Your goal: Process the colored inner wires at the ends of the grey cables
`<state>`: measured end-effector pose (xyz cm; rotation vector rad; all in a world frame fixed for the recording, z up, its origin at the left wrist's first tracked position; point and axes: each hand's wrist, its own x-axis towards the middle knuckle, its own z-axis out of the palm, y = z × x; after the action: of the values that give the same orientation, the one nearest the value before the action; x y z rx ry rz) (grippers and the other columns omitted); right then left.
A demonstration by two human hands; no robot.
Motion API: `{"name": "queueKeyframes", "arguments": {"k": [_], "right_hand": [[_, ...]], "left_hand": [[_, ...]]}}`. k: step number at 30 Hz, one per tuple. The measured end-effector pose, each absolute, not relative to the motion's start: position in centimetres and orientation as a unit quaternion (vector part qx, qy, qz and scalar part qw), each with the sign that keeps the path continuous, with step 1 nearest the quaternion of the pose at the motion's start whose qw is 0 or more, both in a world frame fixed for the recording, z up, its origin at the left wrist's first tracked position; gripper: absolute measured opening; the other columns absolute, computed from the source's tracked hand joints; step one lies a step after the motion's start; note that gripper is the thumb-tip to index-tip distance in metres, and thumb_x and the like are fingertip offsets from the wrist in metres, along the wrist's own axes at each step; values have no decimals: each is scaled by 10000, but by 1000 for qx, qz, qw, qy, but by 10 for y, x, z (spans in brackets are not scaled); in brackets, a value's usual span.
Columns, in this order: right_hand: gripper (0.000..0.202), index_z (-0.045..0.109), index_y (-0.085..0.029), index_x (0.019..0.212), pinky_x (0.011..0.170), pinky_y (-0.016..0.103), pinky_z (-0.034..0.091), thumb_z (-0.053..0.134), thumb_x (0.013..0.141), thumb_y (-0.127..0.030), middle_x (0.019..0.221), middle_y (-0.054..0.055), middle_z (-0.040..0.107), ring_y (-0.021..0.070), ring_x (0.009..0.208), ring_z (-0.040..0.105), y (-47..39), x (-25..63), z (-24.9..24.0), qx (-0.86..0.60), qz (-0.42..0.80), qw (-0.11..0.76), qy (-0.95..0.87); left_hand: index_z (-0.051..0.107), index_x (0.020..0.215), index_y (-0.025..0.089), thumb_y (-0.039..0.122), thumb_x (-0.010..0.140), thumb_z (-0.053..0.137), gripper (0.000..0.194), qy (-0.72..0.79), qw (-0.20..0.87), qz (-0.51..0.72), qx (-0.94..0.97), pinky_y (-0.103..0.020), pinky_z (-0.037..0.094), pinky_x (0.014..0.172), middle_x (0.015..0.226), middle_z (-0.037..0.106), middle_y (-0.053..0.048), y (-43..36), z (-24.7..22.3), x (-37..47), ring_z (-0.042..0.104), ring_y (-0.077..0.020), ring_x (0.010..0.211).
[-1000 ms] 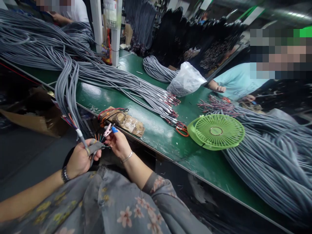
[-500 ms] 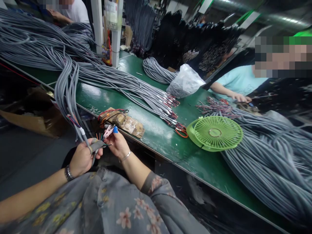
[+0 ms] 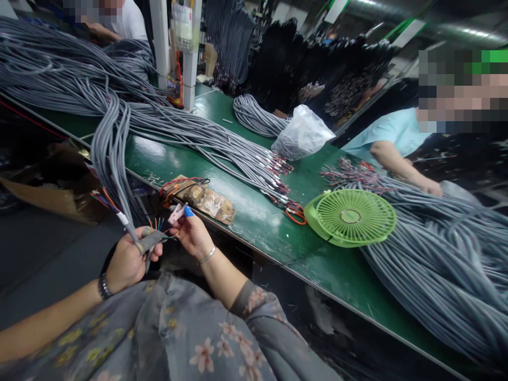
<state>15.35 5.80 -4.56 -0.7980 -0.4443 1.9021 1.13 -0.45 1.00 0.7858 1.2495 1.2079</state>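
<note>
My left hand (image 3: pixel 129 259) is closed around the end of a grey cable (image 3: pixel 151 241). From that end, thin coloured wires (image 3: pixel 157 223) fan out toward my right hand. My right hand (image 3: pixel 192 233), a blue cover (image 3: pixel 188 211) on its thumb, pinches a small pale pink clip-like piece (image 3: pixel 176 213) close to the wire tips. Whether the piece touches a wire I cannot tell. Grey cables (image 3: pixel 115 132) hang over the table edge down to my left hand, one showing a white band and loose coloured wires (image 3: pixel 105 201).
On the green table (image 3: pixel 254 233) lie a wooden block (image 3: pixel 214 205), bundled grey cables (image 3: pixel 206 137), a clear plastic bag (image 3: pixel 304 132) and a green fan (image 3: pixel 351 217). A person's arm (image 3: pixel 405 169) reaches over cables at the right. A cardboard box (image 3: pixel 47 196) stands below left.
My left hand and the cable end have shifted slightly left, away from my right hand. Coloured wires at the hanging cable swing further left. The co-worker's hand at the right has moved right.
</note>
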Motion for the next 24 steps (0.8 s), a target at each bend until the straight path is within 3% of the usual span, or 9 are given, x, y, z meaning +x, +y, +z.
{"name": "queueKeyframes", "arguments": {"k": [3,9,14,19,24], "right_hand": [[331,788,-212,927,597,227,550,892,968,-524,774,4,737,136,647,589,57,153,-43,-338,764,509,-207],[560,747,-229,797,654,281,569,829,944,-763,710,15,718,158,654,602,57,153,-57,-382,691,542,-289],[594,773,-243,783,711,310,570,816,916,-821,702,19,715,193,711,646,57,152,-64,-407,633,559,-348],[543,756,-226,830,681,286,567,867,925,-749,784,31,753,185,737,669,62,146,-54,-353,735,519,-256],[437,754,-226,838,670,262,573,944,914,-612,777,12,748,171,729,669,62,142,-48,-334,752,541,-175]], "left_hand": [[707,576,240,375,496,927,270,538,559,532,339,-246,436,425,489,673,-8,-3,9,9,555,-142,445],[747,607,264,421,646,925,240,557,456,523,456,-288,512,479,566,738,-37,0,4,1,624,-186,491],[759,586,275,385,679,913,211,560,440,508,484,-304,529,510,552,732,-39,4,4,2,631,-197,492],[730,585,270,415,697,914,259,553,460,515,466,-289,501,489,561,736,-40,8,-7,4,610,-187,482],[708,584,266,467,680,920,307,554,468,515,456,-274,502,481,555,728,-26,8,-15,5,609,-175,478]]}}
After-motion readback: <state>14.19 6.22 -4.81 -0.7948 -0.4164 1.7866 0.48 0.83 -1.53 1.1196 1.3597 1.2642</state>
